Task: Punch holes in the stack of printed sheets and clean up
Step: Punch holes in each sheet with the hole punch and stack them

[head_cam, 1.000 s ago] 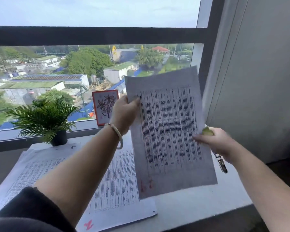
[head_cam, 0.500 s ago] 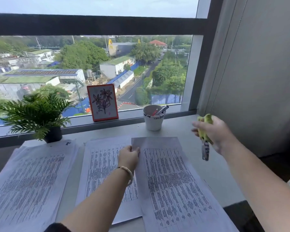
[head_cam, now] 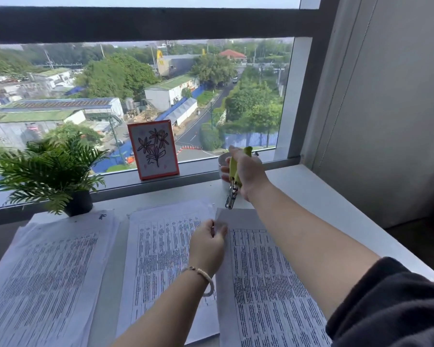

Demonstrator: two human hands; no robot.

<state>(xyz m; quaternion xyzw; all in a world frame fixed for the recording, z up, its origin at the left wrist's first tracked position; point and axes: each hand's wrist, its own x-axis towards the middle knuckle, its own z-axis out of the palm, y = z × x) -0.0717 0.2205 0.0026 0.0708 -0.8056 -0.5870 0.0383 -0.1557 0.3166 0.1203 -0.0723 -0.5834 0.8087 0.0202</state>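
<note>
The left hand (head_cam: 207, 242) pinches the top left corner of the right-hand sheet (head_cam: 266, 276), thumb and fingers closed on its edge, holding it flat on the counter (head_cam: 308, 189). The right hand (head_cam: 246, 171) hangs beyond it, nearer the window, fingers wrapped round the green handles of a hole punch (head_cam: 233, 182) whose metal nose points down at the sheet's far edge, just short of touching the paper.

The step in hand looks like punching this sheet near its top margin. To do it well, the left hand should lift the pinched corner slightly so the punch's mouth can slide over the edge, keep the hole clear of the print, and squeeze fully so the hole cuts clean.

The sheet's long axis runs from the person toward the window. Two more stacks (head_cam: 161, 266) lie left of the left hand, the same way round.
</note>
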